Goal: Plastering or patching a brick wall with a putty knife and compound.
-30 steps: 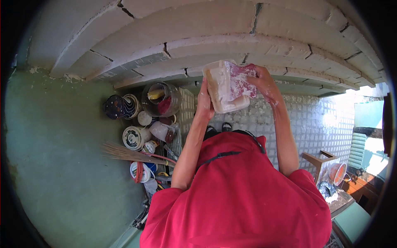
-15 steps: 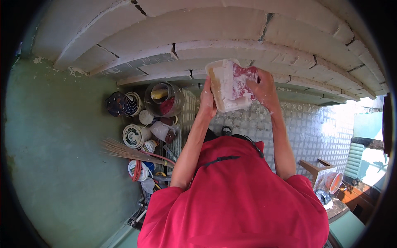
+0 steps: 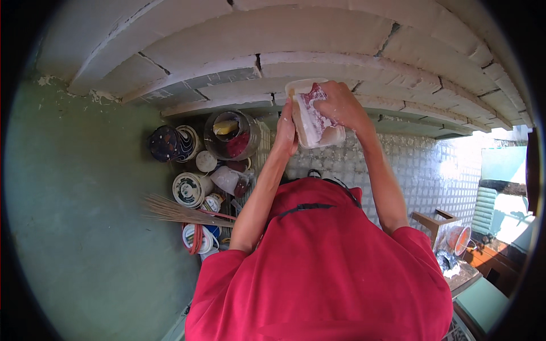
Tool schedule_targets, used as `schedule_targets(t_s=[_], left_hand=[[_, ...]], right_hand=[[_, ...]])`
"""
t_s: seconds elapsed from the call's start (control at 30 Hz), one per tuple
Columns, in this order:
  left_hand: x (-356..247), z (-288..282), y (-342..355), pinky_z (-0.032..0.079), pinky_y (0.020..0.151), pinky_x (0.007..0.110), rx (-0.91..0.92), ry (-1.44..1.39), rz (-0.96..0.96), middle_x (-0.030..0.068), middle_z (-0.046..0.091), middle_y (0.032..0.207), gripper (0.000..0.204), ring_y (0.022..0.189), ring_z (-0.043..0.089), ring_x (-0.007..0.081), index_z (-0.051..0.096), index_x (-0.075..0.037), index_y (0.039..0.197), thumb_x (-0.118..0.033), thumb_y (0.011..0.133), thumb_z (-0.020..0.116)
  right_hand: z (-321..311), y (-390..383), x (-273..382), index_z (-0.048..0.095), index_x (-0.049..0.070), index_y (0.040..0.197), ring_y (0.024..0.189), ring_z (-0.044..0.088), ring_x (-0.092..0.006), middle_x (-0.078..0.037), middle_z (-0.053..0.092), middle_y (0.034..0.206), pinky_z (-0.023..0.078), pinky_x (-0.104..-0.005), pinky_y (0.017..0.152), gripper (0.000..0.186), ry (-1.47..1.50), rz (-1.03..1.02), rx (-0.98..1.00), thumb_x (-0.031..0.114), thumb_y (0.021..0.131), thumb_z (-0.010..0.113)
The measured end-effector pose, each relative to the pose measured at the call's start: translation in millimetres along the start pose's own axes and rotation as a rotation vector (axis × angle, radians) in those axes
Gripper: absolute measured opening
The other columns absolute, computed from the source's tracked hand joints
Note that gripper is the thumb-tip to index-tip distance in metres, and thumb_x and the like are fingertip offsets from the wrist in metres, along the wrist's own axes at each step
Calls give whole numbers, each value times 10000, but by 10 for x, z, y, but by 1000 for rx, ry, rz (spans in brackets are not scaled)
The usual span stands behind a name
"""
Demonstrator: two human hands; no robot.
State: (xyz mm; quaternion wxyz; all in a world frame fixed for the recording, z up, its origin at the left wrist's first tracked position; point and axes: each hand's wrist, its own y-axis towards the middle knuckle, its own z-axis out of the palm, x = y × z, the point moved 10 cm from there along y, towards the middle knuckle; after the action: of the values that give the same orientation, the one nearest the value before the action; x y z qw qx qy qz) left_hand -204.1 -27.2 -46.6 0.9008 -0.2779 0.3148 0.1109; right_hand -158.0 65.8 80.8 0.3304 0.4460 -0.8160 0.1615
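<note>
My left hand [image 3: 286, 131] grips a pale plastic tub [image 3: 326, 138], white paste on its inside, held in front of me below the stepped ceiling. My right hand [image 3: 341, 105] is closed on a magenta flat scraper [image 3: 311, 96] that lies over the tub's opening, smeared with white paste. White flecks speckle the fingers of both hands. The far end of the scraper is partly covered by my right fingers.
Stepped, cracked masonry [image 3: 341, 40] arches overhead. A green wall [image 3: 85, 204] is at left, beside several buckets [image 3: 187, 187], a large jar [image 3: 250, 145] and a twig broom [image 3: 176, 210]. A tiled floor [image 3: 432, 182] stretches right, with a wooden stool [image 3: 432, 224] and orange bucket [image 3: 458, 238].
My right hand and the scraper have moved leftward and up across the tub, covering more of the scraper. My left hand still grips the tub, which has shifted slightly upward.
</note>
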Motion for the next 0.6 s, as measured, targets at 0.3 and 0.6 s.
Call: schedule_targets(t_s=[0.3, 0.6], left_hand=[[-290, -283, -44, 473, 934, 375, 20, 0, 22, 133, 529, 1262, 605, 1104, 565, 235, 398, -17, 1331, -496, 964, 360], [-402, -425, -38, 469, 947, 373, 49, -2, 8, 138, 512, 1286, 632, 1144, 547, 246, 368, -18, 1356, -512, 962, 349]], right_hand=[[271, 157, 61, 601, -50, 896, 830, 563, -459, -294, 578, 862, 454, -472, 740, 335, 5, 49, -63, 127, 622, 528], [56, 137, 280, 619, -87, 820, 826, 571, -479, -314, 584, 828, 460, -486, 775, 270, -169, 160, -143, 80, 635, 517]])
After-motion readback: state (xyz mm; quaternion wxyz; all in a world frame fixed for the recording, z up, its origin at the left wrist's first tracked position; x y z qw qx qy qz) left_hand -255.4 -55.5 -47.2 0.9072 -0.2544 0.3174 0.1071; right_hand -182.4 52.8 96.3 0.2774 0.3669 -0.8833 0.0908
